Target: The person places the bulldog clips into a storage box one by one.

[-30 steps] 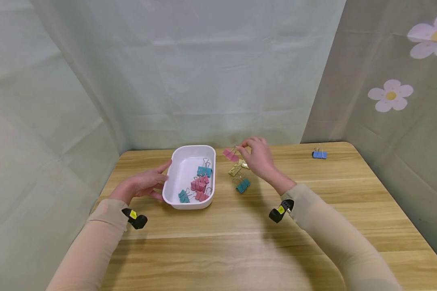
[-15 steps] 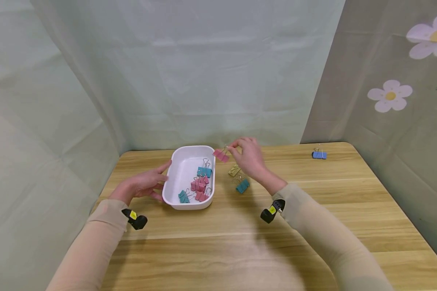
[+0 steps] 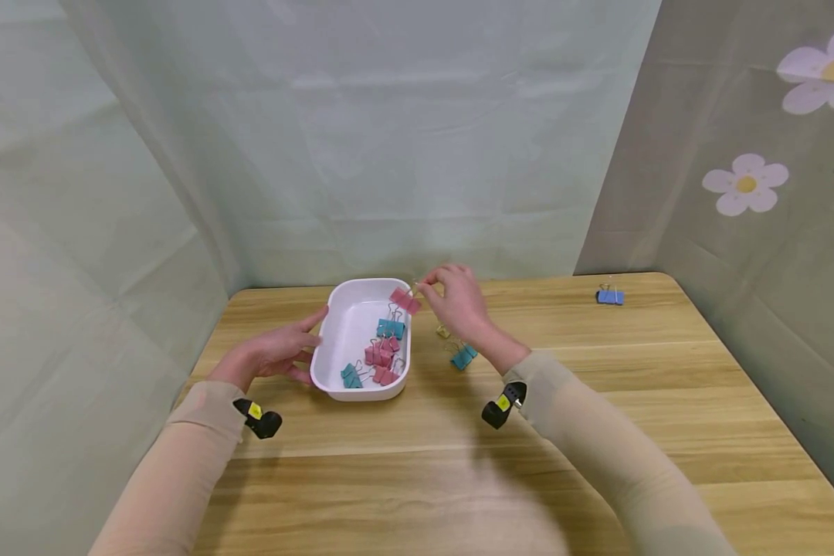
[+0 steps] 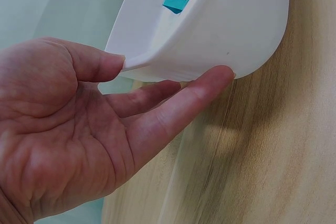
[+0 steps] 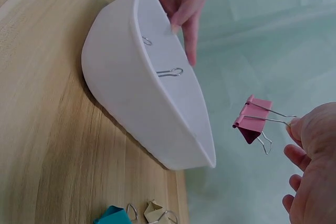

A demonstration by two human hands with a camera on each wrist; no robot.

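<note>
Right hand (image 3: 459,303) pinches the pink clip (image 3: 405,300) by its wire handle, now dangling over the white tray (image 3: 350,309) rim; it was farther right before. Left hand (image 3: 271,354) steadies the tray.
</note>
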